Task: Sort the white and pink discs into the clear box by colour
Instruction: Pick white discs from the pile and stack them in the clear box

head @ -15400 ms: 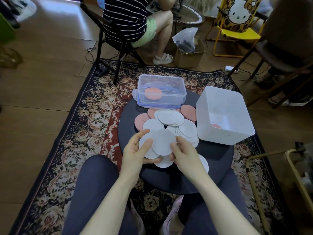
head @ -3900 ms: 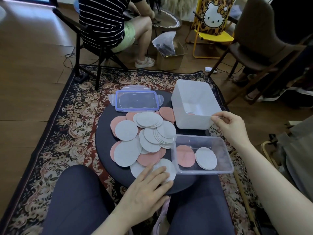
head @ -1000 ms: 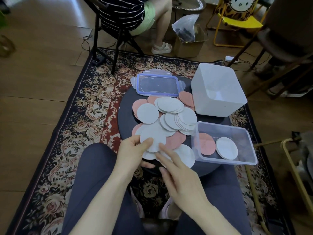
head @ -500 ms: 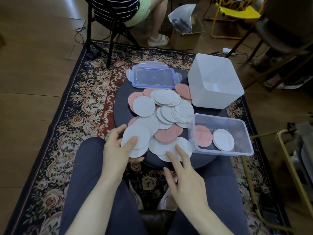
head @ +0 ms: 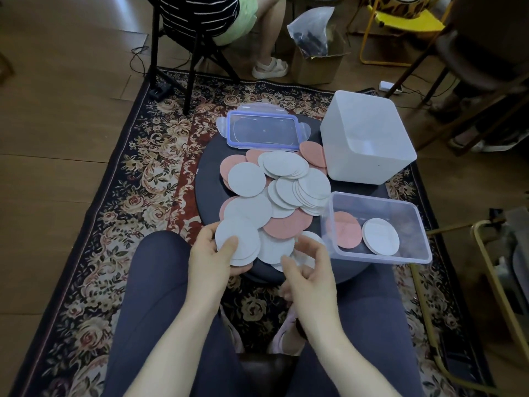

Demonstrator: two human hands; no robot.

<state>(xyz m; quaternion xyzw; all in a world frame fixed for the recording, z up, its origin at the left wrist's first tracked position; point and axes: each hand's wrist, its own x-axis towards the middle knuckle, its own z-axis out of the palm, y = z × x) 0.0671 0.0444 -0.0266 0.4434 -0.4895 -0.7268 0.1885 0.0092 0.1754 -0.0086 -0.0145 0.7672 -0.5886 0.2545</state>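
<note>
A heap of white discs [head: 289, 179] and pink discs [head: 287, 224] covers the round dark table [head: 209, 179]. At the table's right front edge stands the clear box [head: 380, 255], with a pink disc [head: 346, 229] on its left side and a white disc [head: 380, 236] on its right side. My left hand [head: 210, 255] grips a small stack of white discs [head: 239, 243] at the table's near edge, thumb on top. My right hand [head: 309, 269] hovers just right of it with fingers apart and nothing in them, above a white disc [head: 276, 249].
The clear box's blue-rimmed lid [head: 264, 128] lies at the table's far side. A white tub [head: 366, 138] stands at the far right. A patterned rug [head: 137, 179] lies under the table. A seated person [head: 229, 21], a cardboard box [head: 317, 61] and chairs [head: 400, 27] are beyond.
My left hand has shifted its held white discs a little right, back toward the heap. My right hand has lifted off the discs and curled its fingers.
</note>
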